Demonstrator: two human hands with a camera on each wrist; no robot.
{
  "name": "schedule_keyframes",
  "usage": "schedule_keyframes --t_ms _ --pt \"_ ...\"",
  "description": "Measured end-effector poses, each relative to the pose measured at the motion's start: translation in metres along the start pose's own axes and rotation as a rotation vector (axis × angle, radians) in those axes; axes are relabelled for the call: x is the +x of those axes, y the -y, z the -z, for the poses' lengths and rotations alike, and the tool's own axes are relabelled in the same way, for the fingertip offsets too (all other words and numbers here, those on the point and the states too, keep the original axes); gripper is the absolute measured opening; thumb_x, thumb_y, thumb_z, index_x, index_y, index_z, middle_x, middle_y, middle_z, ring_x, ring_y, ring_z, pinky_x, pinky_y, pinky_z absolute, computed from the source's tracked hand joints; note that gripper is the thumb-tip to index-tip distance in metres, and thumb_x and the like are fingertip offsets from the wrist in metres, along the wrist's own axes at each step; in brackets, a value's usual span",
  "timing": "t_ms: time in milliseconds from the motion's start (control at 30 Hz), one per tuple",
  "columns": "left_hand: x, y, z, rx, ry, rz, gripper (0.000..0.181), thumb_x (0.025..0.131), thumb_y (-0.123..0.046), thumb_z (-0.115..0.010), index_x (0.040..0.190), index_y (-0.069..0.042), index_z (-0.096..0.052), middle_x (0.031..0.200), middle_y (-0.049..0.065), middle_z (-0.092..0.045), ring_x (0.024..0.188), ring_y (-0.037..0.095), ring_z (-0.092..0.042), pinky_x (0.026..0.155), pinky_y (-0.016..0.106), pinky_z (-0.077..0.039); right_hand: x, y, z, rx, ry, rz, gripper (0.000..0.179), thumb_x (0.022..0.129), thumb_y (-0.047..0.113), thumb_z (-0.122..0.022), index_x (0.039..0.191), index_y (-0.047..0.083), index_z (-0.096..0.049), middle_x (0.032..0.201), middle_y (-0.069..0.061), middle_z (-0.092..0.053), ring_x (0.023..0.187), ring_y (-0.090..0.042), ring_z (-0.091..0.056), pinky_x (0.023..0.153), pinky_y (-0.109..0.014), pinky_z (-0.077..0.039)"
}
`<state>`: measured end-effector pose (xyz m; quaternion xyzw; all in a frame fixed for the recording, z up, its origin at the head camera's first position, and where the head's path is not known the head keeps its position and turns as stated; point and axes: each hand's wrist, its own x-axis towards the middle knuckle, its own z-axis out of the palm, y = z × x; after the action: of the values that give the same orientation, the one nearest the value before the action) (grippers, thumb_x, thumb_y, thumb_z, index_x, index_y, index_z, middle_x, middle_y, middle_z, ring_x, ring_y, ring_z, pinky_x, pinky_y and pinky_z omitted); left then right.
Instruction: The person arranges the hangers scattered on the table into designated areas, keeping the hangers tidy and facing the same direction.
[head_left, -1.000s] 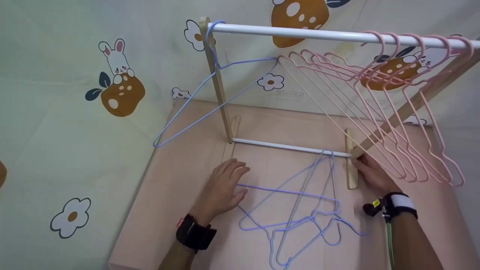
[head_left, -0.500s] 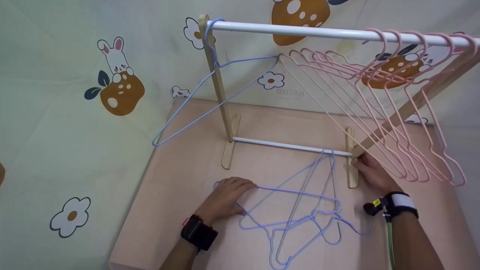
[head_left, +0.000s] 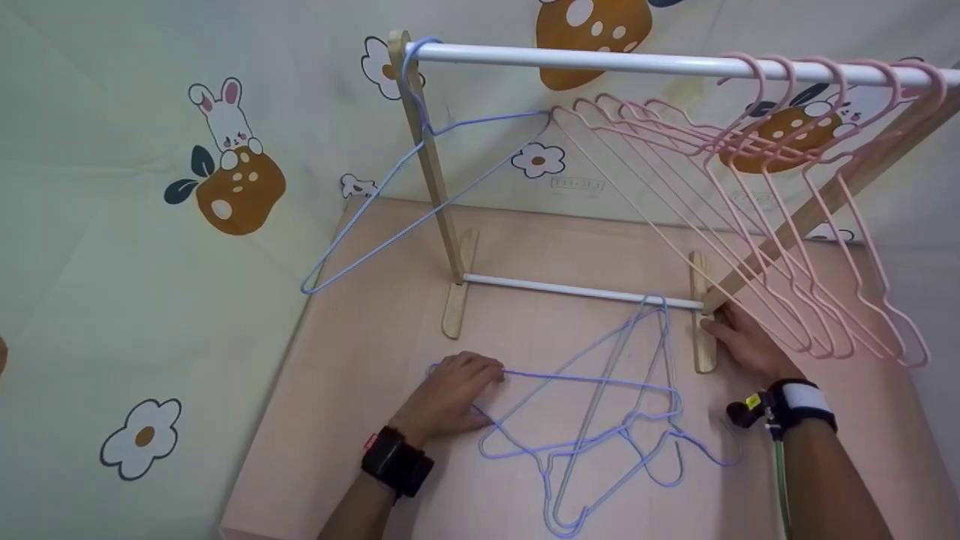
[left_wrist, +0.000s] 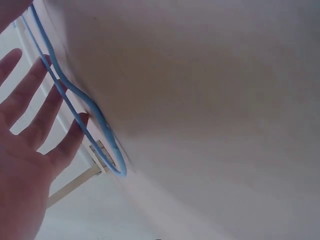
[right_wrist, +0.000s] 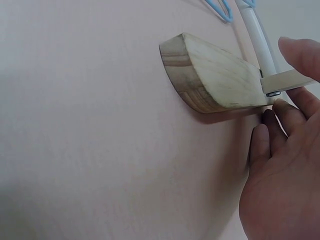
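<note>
My left hand (head_left: pixel 454 397) lies over one end of a blue wire hanger (head_left: pixel 555 375) on the pink tabletop. In the left wrist view its fingers reach out fairly straight, with fingertips at the hanger's wire (left_wrist: pixel 102 122). Other blue hangers (head_left: pixel 600 510) overlap this one on the table. At the base of a small clothes rack (head_left: pixel 570 58), my right hand (head_left: pixel 750 349) holds the right post where it meets the wooden foot (head_left: pixel 703 349). The right wrist view has the post (right_wrist: pixel 287 80) between thumb and fingers.
Several pink hangers (head_left: pixel 772 262) hang toward the right of the rack's top bar, over the right hand. One blue hanger (head_left: pixel 375 251) hangs at its left end. A lower white bar (head_left: pixel 577 289) joins the feet. A patterned wall covering (head_left: pixel 112 300) stands behind.
My left hand has come down toward the table's front and onto the blue hanger's left end. The right hand stays at the rack's base.
</note>
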<state>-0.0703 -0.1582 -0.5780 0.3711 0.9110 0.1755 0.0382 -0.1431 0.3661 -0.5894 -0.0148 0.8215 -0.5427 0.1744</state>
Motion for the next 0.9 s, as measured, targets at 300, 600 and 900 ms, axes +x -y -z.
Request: schedule_keyframes --t_ms 300,600,900 --pt "-0.003 0.001 -0.001 0.011 -0.004 -0.059 0.017 0.090 -0.026 -0.091 0.084 -0.019 -0.076 0.152 0.008 -0.065 0.141 0.028 -0.057 0.117 0.051 -0.045 -0.001 -0.001 0.000 -0.027 -0.004 -0.028 0.084 0.119 0.027 -0.049 0.175 0.014 0.012 0.181 -0.020 0.012 0.165 -0.041 0.011 0.130 -0.058 0.001" --pt "-0.002 -0.003 0.015 -0.192 -0.003 -0.039 0.022 0.094 -0.031 -0.083 0.090 -0.013 -0.072 0.154 0.013 -0.064 0.144 0.030 -0.057 0.119 0.054 -0.043 0.001 -0.004 0.000 -0.012 -0.006 -0.001 0.082 0.120 0.023 -0.048 0.175 0.014 0.011 0.181 -0.020 0.010 0.166 -0.040 0.008 0.131 -0.039 -0.001" --pt "-0.003 -0.004 0.019 -0.227 -0.068 0.042 0.032 0.102 -0.040 -0.076 0.090 -0.013 -0.066 0.154 0.013 -0.064 0.138 0.030 -0.061 0.112 0.050 -0.050 0.002 -0.002 0.000 -0.041 0.001 -0.004 0.085 0.119 0.024 -0.049 0.174 0.011 0.014 0.181 -0.021 0.012 0.165 -0.042 0.009 0.131 -0.054 0.000"
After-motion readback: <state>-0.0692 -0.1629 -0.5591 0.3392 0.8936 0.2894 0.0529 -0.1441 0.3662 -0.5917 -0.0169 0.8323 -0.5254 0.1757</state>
